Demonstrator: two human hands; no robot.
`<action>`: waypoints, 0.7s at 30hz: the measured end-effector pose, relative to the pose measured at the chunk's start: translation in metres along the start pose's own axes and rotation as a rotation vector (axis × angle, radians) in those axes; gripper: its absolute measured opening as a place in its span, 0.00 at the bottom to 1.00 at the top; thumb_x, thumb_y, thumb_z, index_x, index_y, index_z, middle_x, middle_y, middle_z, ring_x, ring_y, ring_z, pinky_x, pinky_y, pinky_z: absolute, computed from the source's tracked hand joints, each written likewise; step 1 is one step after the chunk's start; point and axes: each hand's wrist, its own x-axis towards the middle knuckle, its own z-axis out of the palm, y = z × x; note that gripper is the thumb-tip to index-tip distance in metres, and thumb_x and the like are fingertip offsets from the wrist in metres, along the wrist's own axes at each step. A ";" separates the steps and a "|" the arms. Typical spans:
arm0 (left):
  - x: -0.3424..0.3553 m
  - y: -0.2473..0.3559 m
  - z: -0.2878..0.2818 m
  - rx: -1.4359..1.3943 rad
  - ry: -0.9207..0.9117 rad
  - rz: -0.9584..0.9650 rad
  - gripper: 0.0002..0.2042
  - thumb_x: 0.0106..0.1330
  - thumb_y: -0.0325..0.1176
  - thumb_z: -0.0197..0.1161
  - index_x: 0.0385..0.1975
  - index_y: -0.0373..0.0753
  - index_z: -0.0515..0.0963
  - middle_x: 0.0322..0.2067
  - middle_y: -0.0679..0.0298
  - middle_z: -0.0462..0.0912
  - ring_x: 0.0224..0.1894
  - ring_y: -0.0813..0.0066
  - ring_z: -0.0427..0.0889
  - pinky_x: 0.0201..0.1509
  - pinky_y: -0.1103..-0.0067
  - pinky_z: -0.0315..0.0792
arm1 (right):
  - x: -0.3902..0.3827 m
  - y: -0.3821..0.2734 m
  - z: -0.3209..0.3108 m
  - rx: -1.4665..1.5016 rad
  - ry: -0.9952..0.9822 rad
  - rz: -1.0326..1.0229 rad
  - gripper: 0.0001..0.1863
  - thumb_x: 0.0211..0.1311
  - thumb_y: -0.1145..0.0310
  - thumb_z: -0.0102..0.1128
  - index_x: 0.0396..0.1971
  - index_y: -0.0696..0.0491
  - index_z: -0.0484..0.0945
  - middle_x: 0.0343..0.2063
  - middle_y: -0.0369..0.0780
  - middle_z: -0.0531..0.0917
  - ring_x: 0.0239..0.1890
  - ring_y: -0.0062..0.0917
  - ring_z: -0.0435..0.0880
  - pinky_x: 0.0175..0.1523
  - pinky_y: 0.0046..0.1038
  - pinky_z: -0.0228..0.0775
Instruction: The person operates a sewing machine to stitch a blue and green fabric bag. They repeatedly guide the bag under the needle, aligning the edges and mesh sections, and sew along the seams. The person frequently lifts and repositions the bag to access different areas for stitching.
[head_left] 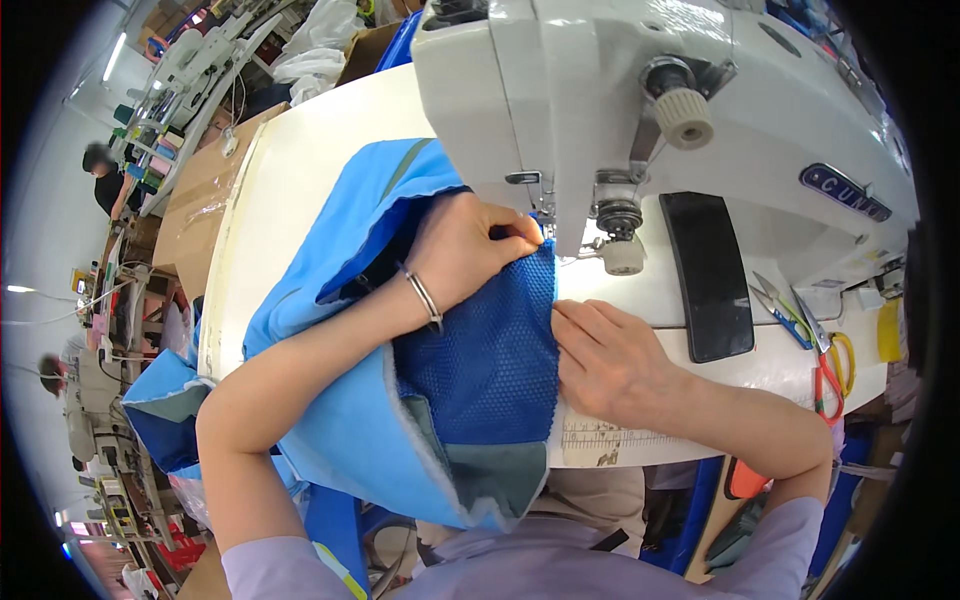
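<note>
A blue garment piece [330,400] with a light blue outer side and grey-green patches lies across the white sewing table. Its dark blue mesh lining [480,350] faces up, the right edge running toward the needle area of a white sewing machine [570,110]. My left hand [475,240], a bracelet on its wrist, pinches the mesh edge close to the presser foot. Lower down the same edge, my right hand [610,355] has its fingers closed on the mesh; its fingertips are partly hidden.
Right of the needle lies a black phone [707,277]. Beyond it are scissors with red and yellow handles [825,360] and blue-handled snips [785,312]. A printed ruler strip [620,438] runs along the table's front edge. A cardboard box [205,205] stands at left; a person [108,180] is farther off.
</note>
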 end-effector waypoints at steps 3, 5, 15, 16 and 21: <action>-0.003 -0.010 0.008 0.125 0.126 0.251 0.05 0.59 0.30 0.71 0.33 0.39 0.89 0.34 0.57 0.90 0.36 0.60 0.89 0.43 0.73 0.81 | -0.001 -0.003 -0.002 0.019 0.025 0.074 0.13 0.34 0.71 0.65 0.24 0.62 0.80 0.37 0.48 0.81 0.42 0.36 0.81 0.45 0.33 0.79; -0.007 -0.013 0.009 0.148 0.143 0.304 0.04 0.61 0.29 0.70 0.34 0.40 0.89 0.36 0.59 0.89 0.37 0.58 0.88 0.43 0.70 0.81 | 0.001 -0.002 -0.007 0.017 0.056 0.137 0.14 0.36 0.72 0.66 0.27 0.63 0.80 0.38 0.48 0.82 0.42 0.36 0.82 0.46 0.33 0.79; -0.011 -0.026 0.022 0.062 0.244 0.402 0.06 0.61 0.28 0.71 0.37 0.41 0.89 0.37 0.60 0.88 0.38 0.62 0.89 0.45 0.71 0.82 | 0.001 -0.007 0.011 0.089 0.059 0.020 0.18 0.43 0.76 0.65 0.38 0.66 0.83 0.43 0.51 0.85 0.49 0.40 0.85 0.51 0.36 0.81; -0.013 -0.025 0.022 0.069 0.243 0.394 0.07 0.60 0.26 0.72 0.38 0.41 0.89 0.38 0.59 0.90 0.39 0.63 0.89 0.47 0.71 0.83 | 0.001 -0.007 0.010 0.092 0.055 0.025 0.18 0.44 0.75 0.65 0.39 0.67 0.83 0.42 0.51 0.85 0.49 0.40 0.85 0.50 0.37 0.81; -0.016 -0.030 0.026 0.095 0.306 0.431 0.08 0.60 0.26 0.72 0.38 0.41 0.89 0.38 0.58 0.89 0.40 0.62 0.89 0.44 0.73 0.84 | 0.001 -0.008 0.011 0.088 0.043 0.020 0.19 0.44 0.75 0.64 0.39 0.67 0.83 0.43 0.51 0.85 0.49 0.41 0.85 0.50 0.36 0.80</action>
